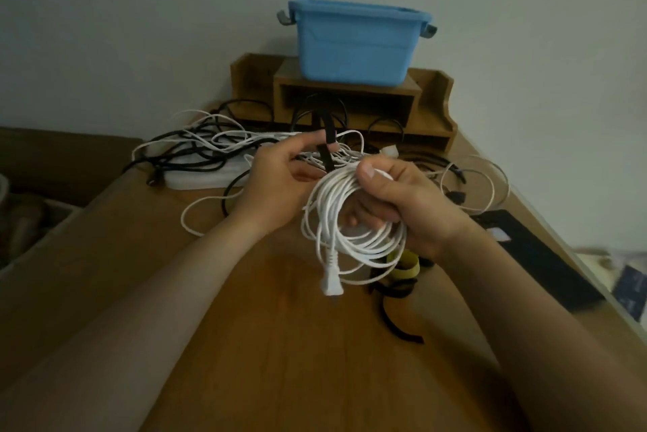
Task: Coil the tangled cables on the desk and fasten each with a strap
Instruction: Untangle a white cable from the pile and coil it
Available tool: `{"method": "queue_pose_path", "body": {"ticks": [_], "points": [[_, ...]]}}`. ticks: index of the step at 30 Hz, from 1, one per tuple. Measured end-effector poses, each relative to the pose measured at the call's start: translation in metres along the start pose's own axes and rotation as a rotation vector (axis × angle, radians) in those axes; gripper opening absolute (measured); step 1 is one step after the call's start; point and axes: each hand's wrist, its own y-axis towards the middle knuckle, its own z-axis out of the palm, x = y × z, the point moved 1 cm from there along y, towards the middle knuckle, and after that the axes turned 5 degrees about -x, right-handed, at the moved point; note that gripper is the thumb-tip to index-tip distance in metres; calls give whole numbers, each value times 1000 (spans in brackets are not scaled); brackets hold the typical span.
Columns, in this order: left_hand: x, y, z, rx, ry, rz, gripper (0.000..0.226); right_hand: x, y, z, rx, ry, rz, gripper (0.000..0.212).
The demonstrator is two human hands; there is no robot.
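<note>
From the head view: the right grip (pixel 402 200) is clenched round the white coil (pixel 336 221), thumb on top of the bundled strands and fingers curled through the loop, holding it just above the bench (pixel 245 309); the coil's plug (pixel 329 277) dangles off the lower edge.

The left grip (pixel 280 183) pinches the black strap (pixel 327 144) between thumb and fingertips; the strap stands nearly upright, its long axis crossing the run of the strands at the coil's top, just beside the right thumb and on its left; its lower end meets the strands, though whether it has passed through the loop cannot be told.

So the coming wrap looks to turn on that crossing: the strap lies on the far-left side of the right grip, the left grip is the nearer one to carry its free end round the bundle, and the right only has to keep the loops gathered.

Behind, the tangled cables (pixel 196 148), black and white, sprawl over a white power strip (pixel 206 177); spare straps (pixel 399 291) lie on the bench below the coil; a blue bin (pixel 353 43) sits on a wooden organiser (pixel 430 99) at the back.
</note>
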Motion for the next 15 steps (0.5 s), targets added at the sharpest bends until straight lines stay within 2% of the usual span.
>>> {"method": "queue_pose_path", "body": {"ticks": [2,8,10,12,15], "points": [[-4,1,-1,79,-86,-53,48,-6,1,3,-64,-39,27,25],[-7,7,-13,205,-395,-272,30,-11,4,4,-338,-131,27,47],[-8,5,-12,288,-416,-288,36,-12,5,8,-370,-161,-1,47],[-8,3,-10,347,-402,-265,50,-13,5,11,-386,-190,-35,39],[-7,1,-8,321,-397,-258,58,-13,4,14,-419,-221,-73,36]]}}
